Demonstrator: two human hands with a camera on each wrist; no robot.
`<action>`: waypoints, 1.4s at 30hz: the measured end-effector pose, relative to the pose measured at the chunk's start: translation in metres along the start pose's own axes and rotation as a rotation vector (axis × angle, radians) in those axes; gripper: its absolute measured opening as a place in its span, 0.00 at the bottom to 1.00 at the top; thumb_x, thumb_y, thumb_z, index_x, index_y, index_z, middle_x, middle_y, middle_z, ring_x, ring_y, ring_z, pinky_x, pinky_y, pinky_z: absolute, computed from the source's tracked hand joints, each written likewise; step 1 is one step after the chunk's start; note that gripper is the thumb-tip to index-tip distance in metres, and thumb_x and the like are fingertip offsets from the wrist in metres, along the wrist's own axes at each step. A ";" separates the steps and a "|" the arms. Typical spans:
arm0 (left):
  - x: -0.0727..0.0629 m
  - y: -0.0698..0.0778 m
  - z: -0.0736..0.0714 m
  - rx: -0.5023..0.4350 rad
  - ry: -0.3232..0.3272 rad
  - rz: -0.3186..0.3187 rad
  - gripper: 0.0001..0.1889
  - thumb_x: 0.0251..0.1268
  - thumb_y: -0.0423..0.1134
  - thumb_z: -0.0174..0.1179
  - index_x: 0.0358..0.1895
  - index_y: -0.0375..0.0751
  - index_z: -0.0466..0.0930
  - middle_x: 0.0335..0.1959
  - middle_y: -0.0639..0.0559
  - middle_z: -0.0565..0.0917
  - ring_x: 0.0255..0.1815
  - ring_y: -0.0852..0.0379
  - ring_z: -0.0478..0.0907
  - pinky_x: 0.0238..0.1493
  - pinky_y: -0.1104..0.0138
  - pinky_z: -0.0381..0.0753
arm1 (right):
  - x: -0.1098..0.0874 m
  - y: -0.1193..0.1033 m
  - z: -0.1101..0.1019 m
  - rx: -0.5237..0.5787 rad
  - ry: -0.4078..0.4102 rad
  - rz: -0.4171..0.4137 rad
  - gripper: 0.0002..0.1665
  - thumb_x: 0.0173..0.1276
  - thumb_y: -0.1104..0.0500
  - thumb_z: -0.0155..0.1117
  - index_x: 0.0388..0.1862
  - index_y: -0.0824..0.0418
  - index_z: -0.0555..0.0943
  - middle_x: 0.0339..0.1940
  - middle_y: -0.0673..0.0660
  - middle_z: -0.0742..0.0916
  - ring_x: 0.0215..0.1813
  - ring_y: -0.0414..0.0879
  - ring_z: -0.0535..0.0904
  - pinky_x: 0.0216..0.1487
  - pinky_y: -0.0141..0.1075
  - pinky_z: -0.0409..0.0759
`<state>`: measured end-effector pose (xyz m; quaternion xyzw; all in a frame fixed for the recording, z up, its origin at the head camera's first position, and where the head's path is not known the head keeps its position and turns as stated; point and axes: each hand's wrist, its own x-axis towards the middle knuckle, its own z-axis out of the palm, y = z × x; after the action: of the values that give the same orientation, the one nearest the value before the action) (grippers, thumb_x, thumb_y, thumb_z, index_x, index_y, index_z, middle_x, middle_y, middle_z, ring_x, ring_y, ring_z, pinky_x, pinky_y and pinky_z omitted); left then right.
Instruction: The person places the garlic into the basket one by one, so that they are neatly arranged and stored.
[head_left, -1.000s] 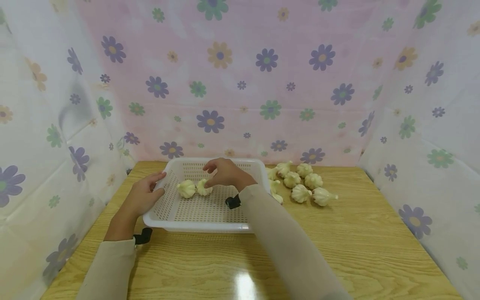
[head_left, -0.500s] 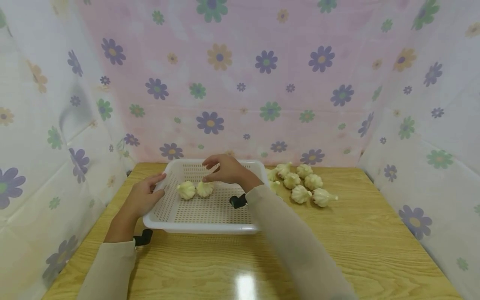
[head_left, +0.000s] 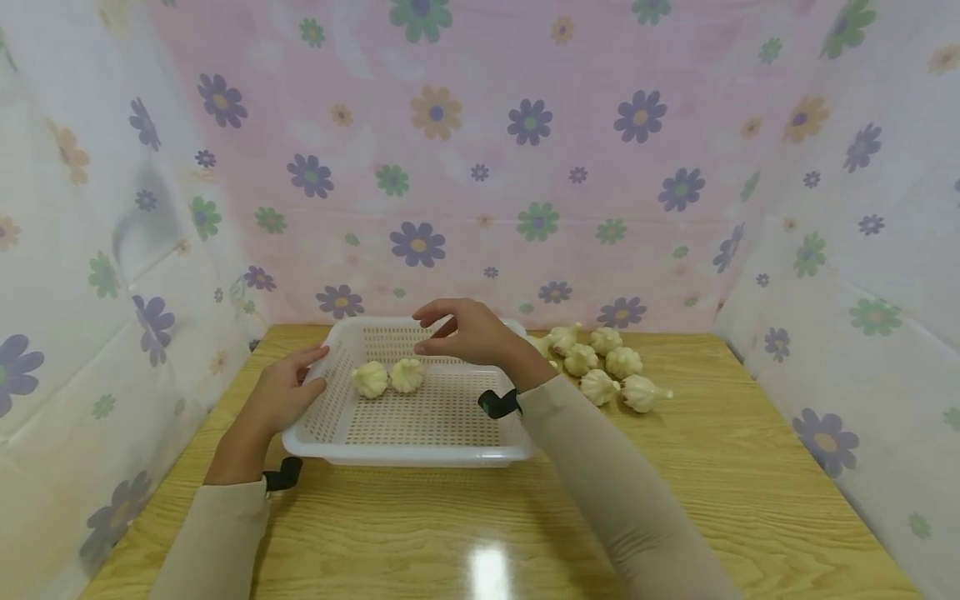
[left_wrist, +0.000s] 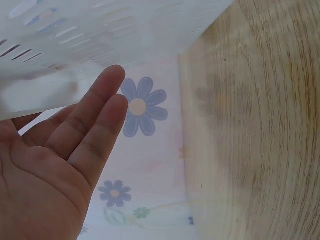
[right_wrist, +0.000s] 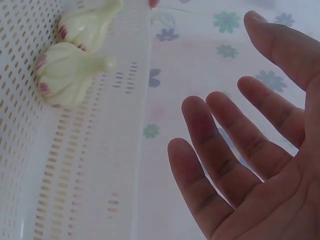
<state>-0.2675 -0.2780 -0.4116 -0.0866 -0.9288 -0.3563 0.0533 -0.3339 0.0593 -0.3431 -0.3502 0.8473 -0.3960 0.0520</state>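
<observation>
A white plastic basket (head_left: 420,455) with slotted walls stands on the table, holding two garlic bulbs (head_left: 370,380) side by side near its left end. My left hand (head_left: 281,396) holds the basket's left rim, thumb on the inner side and fingers along the outside. In the left wrist view these fingers (left_wrist: 95,135) stretch along the underside of the wall. My right hand (head_left: 476,333) hovers over the basket's back rim, fingers spread and holding nothing. Its wrist view shows the spread fingers (right_wrist: 215,155) apart from the second garlic bulb (right_wrist: 65,75).
More garlic bulbs (head_left: 598,387) lie in a loose group on the wooden table (head_left: 735,450), right of the basket. Some are partly hidden by my right arm. Flower-printed sheets (head_left: 525,167) close in the table at the back and both sides.
My right hand has let go of the second garlic bulb and risen up and to the right, fingers opening. The bulb rests in the basket. My left hand keeps its place.
</observation>
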 end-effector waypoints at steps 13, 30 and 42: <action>0.002 -0.002 0.005 -0.058 0.001 0.006 0.32 0.73 0.37 0.55 0.78 0.36 0.65 0.80 0.34 0.63 0.64 0.30 0.79 0.44 0.54 0.90 | -0.045 0.005 -0.012 0.036 0.066 -0.078 0.28 0.67 0.44 0.74 0.65 0.42 0.81 0.61 0.43 0.84 0.53 0.40 0.86 0.56 0.43 0.87; 0.000 0.000 0.003 -0.044 -0.002 -0.008 0.32 0.74 0.38 0.55 0.79 0.38 0.63 0.82 0.37 0.61 0.66 0.29 0.78 0.46 0.53 0.90 | -0.122 0.027 -0.032 0.004 0.240 -0.118 0.26 0.69 0.50 0.74 0.65 0.43 0.81 0.63 0.46 0.85 0.56 0.47 0.87 0.56 0.46 0.86; 0.001 0.001 0.001 -0.011 -0.008 -0.015 0.32 0.73 0.38 0.55 0.79 0.37 0.64 0.82 0.35 0.60 0.72 0.27 0.70 0.65 0.41 0.77 | -0.154 0.046 -0.054 -0.014 0.294 -0.017 0.28 0.69 0.50 0.74 0.67 0.44 0.80 0.63 0.51 0.85 0.57 0.53 0.85 0.56 0.51 0.86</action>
<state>-0.2686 -0.2768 -0.4119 -0.0815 -0.9277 -0.3615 0.0465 -0.2636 0.2115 -0.3686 -0.2961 0.8455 -0.4374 -0.0787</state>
